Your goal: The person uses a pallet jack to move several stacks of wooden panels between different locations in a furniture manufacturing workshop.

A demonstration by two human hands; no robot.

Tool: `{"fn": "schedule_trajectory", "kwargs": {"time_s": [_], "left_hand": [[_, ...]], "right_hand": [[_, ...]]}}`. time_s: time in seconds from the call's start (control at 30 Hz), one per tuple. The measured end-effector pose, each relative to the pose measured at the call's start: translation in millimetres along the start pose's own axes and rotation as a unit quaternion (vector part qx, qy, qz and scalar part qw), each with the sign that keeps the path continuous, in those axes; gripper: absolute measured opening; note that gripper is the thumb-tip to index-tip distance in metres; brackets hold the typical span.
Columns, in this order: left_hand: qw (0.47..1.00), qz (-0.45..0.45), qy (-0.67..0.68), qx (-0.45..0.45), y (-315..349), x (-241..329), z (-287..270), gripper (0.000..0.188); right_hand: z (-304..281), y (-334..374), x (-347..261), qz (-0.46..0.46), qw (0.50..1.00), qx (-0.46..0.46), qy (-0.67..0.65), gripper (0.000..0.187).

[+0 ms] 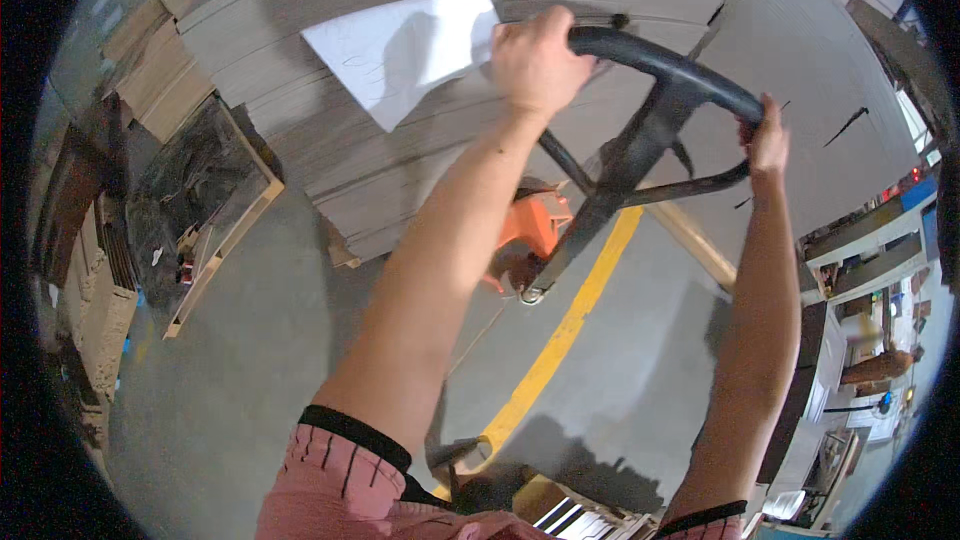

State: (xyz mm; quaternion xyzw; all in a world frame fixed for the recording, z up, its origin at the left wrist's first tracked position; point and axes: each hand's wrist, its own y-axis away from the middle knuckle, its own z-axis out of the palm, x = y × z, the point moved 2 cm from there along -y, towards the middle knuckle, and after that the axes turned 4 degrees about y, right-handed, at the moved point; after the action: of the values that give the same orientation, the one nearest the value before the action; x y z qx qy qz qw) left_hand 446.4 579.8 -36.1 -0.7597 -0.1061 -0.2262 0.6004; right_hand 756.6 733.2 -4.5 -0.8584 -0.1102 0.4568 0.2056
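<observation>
Both hands grip the black loop handle [690, 75] of a pallet jack. My left hand [540, 62] is wrapped round the handle's left end, and my right hand [767, 143] closes round its right end. From the loop a dark shaft [592, 220] slants down to an orange base [535, 227], partly hidden behind my left forearm. Just beyond the handle rises a large stack of grey-brown flat sheets [350, 160]. A white sheet of paper with faint writing [405, 45] lies against that stack, left of my left hand.
A yellow line [555, 360] runs along the grey floor [250, 370]. To the left are a wooden pallet [225, 245] with dark wrapped material and stacked boards [98, 310]. Shelving [870, 265] and a person [880, 367] are at the far right. Near my body is a cardboard box [545, 500].
</observation>
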Motion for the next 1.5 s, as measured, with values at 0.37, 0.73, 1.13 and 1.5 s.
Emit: {"fn": "schedule_trajectory", "kwargs": {"time_s": [0.37,0.73,1.13,1.5], "left_hand": [[0.998,-0.061,0.023,-0.018,-42,-76,133,0.026],[0.994,-0.075,0.073,0.007,-23,-92,178,0.040],[0.996,-0.090,0.025,0.009,22,-87,213,0.029],[0.962,-0.126,-0.219,0.103,52,-85,228,0.032]], "right_hand": [[125,-189,93,0.037,0.977,-0.051,-0.203,0.044],[237,-330,153,0.027,0.956,-0.060,-0.285,0.051],[385,-368,172,0.087,0.902,-0.052,-0.420,0.039],[454,-299,118,-0.090,0.950,-0.153,-0.256,0.046]]}}
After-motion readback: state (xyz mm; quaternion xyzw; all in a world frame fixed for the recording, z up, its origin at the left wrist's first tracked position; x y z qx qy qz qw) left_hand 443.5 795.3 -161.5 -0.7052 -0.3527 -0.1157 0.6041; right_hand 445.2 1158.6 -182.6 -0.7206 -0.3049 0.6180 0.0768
